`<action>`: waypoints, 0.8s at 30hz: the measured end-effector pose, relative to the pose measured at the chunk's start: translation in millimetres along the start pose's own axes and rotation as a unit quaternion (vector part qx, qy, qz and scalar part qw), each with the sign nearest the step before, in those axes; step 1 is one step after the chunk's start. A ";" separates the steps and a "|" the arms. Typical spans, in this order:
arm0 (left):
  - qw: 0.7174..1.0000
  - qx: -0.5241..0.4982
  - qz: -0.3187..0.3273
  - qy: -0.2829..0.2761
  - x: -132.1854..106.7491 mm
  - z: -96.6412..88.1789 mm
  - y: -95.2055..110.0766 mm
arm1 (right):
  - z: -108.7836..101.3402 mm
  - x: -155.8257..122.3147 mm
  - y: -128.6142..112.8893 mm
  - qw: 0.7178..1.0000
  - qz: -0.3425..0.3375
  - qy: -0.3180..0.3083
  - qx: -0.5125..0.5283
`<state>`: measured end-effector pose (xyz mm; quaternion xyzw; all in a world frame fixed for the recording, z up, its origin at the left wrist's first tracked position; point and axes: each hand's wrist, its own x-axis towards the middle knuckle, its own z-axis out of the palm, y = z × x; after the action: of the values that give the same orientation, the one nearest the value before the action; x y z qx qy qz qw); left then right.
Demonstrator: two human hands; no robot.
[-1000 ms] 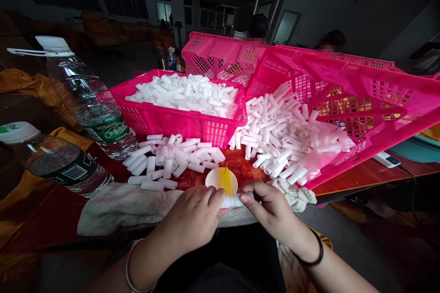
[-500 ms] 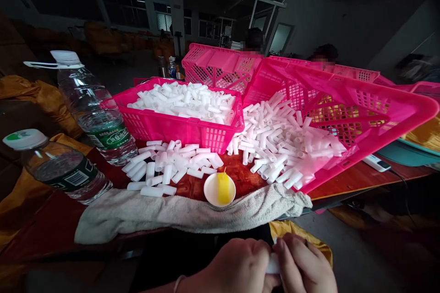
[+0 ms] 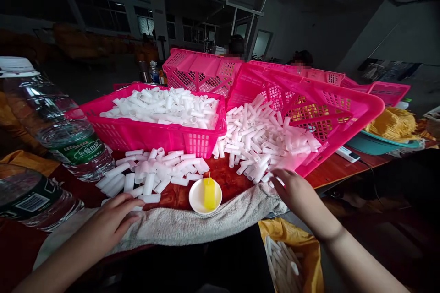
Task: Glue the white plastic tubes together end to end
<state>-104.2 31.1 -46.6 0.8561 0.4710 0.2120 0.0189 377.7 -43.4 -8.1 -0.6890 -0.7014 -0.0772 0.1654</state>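
My left hand (image 3: 115, 217) is over the left front of the table, fingers stretched and apart, at the edge of a small heap of short white plastic tubes (image 3: 149, 183). On the other side, my right hand (image 3: 294, 190) reaches with spread fingers to the near end of a larger pile of tubes (image 3: 252, 139). That pile spills from a tipped pink basket (image 3: 364, 110). I cannot tell whether its fingertips touch a tube. Between my hands, a small white dish (image 3: 195, 199) bears a yellow block (image 3: 209, 194) with a thin stub on top.
A pink crate (image 3: 202, 142) full of tubes stands behind the small heap. Two water bottles (image 3: 82, 149) are at left. A grey towel (image 3: 172, 226) lies along the table edge. Below, a yellow sack (image 3: 311, 256) holds tubes. Two people sit beyond the baskets.
My hands were together in front of me, closed around a white tube. They have parted: the left moved to the small heap, the right to the large pile. The view has shifted right.
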 end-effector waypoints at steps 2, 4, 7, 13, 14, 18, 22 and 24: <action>1.000 0.009 -0.002 -0.012 1.7 5.7 -3.6 | 12.9 49.8 -11.8 0.991 0.034 -0.050 -0.119; 0.999 0.031 -0.003 -0.011 3.4 10.1 -0.9 | 19.7 83.4 -18.9 0.986 0.041 -0.065 -0.145; 0.998 0.069 -0.001 -0.008 4.8 12.1 3.3 | 17.8 87.9 -24.2 0.985 0.052 -0.051 -0.157; 0.996 0.082 0.009 0.026 6.2 3.8 17.0 | 24.4 11.6 -59.9 0.968 -0.081 -0.020 0.235; 0.998 0.050 0.009 0.030 5.8 2.7 22.4 | 32.2 3.6 -68.2 0.942 -0.116 -0.047 0.311; 0.983 -0.162 -0.059 0.059 -0.6 6.6 53.3 | 68.1 1.6 -87.2 0.912 -0.143 -0.032 0.384; 0.963 -0.262 -0.064 -0.005 -8.7 17.8 81.0 | 86.2 14.6 -82.4 0.924 -0.174 0.010 0.341; 0.976 -0.204 -0.037 -0.073 -10.7 22.0 88.9 | 87.7 16.6 -79.0 0.917 -0.214 0.004 0.336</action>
<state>-29.9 -23.3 -49.7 0.8294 0.4467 0.2394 0.2350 288.4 -1.3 -74.8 -0.4263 -0.8160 0.1269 0.3691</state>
